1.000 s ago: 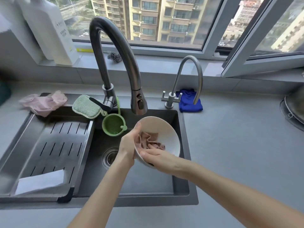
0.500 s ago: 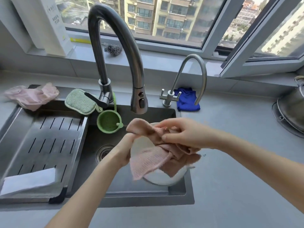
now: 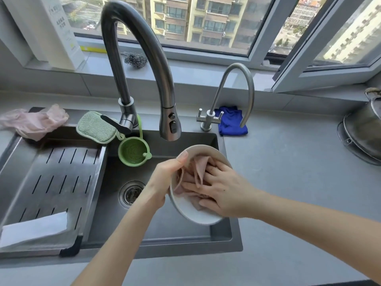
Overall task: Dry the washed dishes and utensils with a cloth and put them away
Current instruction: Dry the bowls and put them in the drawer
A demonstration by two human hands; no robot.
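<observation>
Gripping tilted bowl (image 3: pixel 189 211) by rim with left hand (image 3: pixel 165 178), pressing cloth (image 3: pixel 195 172) inside with spread right hand (image 3: pixel 224 193), above sink (image 3: pixel 165 230).

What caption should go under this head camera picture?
Over the sink, left hand holds a white bowl; right hand presses a pink cloth inside it.
</observation>
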